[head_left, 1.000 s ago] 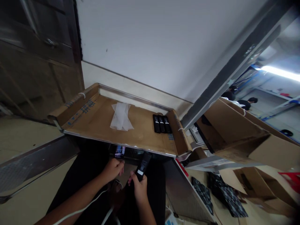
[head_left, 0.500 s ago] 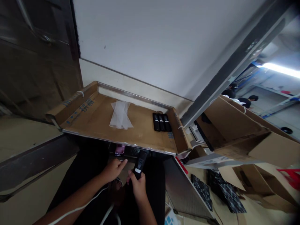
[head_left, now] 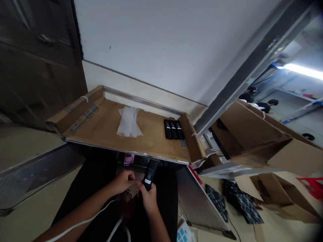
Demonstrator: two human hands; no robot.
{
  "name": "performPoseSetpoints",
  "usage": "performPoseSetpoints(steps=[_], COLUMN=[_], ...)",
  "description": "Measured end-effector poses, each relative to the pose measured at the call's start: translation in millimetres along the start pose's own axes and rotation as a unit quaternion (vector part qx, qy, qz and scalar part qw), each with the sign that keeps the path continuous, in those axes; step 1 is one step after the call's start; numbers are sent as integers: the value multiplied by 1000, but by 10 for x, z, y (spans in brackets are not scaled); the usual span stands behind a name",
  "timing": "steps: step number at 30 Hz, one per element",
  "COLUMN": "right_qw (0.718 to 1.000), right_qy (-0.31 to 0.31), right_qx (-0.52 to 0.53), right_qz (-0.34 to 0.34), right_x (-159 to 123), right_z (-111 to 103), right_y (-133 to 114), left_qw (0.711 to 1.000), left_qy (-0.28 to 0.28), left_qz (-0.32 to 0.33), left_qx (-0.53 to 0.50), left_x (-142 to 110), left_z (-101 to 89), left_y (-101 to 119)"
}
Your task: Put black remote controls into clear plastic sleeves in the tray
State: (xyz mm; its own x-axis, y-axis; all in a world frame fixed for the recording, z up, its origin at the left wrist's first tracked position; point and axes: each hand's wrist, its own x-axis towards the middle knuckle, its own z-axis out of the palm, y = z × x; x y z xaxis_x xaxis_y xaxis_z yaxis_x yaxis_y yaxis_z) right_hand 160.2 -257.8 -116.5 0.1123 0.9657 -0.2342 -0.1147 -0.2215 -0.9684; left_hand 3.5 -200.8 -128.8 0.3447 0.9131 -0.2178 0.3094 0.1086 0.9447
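My right hand [head_left: 149, 197] is closed around the lower end of a long black handheld device [head_left: 150, 170] with a small white label. The device points away from me, over my lap, just below the front edge of the tray. Beside it, my left hand [head_left: 123, 182] is closed in a pinch, its fingertips close to my right thumb. What the pinch holds, if anything, is too small to make out. Three similar black devices [head_left: 174, 129] with white labels lie side by side at the tray's right end. Translucent plastic bags [head_left: 129, 122] lie overlapped left of the middle.
The cardboard-lined tray [head_left: 98, 134] has raised sides against a white wall [head_left: 161, 43]. A lit phone [head_left: 129, 159] sits under its front edge. White cable [head_left: 85, 221] runs along my left arm. Large open cartons [head_left: 254, 131] stand to the right, with people [head_left: 267, 106] beyond them.
My left fingers have drawn into a pinch near my right thumb; before, the index finger was extended. My right hand keeps its hold on the black device.
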Motion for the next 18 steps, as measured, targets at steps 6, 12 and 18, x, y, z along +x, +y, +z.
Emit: performPoseSetpoints(steps=[6,12,18], right_qw=[1000,1000,1000], right_qy=[-6,-6,-3], right_qx=[-8,-5,2], right_qz=[4,5,10], right_x=[18,27,13], right_z=[-28,-27,-25], right_y=[51,71,73], left_qw=[1000,999,998], left_qy=[-12,2,-7], left_qz=[25,14,21], left_qx=[3,40,53], left_x=[-15,-7,-39], left_z=[47,40,16], left_y=[-58,-42,18])
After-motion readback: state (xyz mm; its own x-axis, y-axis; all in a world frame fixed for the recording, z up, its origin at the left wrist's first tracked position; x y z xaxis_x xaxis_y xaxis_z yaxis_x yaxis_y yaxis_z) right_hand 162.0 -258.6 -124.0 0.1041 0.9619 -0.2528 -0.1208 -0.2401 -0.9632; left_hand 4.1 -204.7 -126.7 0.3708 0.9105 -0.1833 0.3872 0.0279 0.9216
